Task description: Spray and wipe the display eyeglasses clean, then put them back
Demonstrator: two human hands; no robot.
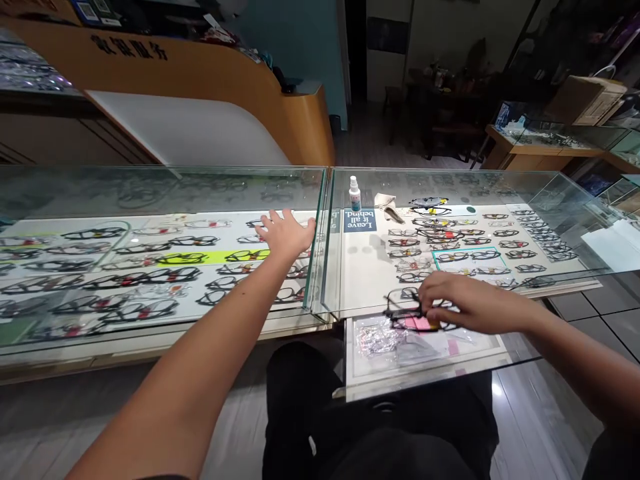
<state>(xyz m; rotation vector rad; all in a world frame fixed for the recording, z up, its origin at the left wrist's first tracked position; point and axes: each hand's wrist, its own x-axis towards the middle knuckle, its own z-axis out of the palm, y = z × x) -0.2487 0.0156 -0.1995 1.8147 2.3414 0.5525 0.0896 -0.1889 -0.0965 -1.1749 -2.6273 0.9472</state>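
My left hand [286, 235] lies with its fingers spread on the glass top of the left display case [150, 340], near the joint with the right case. My right hand [453, 301] is closed on a pair of dark-framed eyeglasses [403, 310], held over the front edge of the right display case [357, 280]. Whether a second frame is in the same grip I cannot tell. Just below is a pulled-out drawer [363, 387] with clear plastic packets [377, 340] and a pink piece [420, 324] in it.
Rows of eyeglasses [190, 241] lie in both cases. A small white bottle [355, 193] and a crumpled cloth [387, 203] stand at the back of the right case. White paper [613, 243] is at the far right. A wooden counter [210, 70] rises behind.
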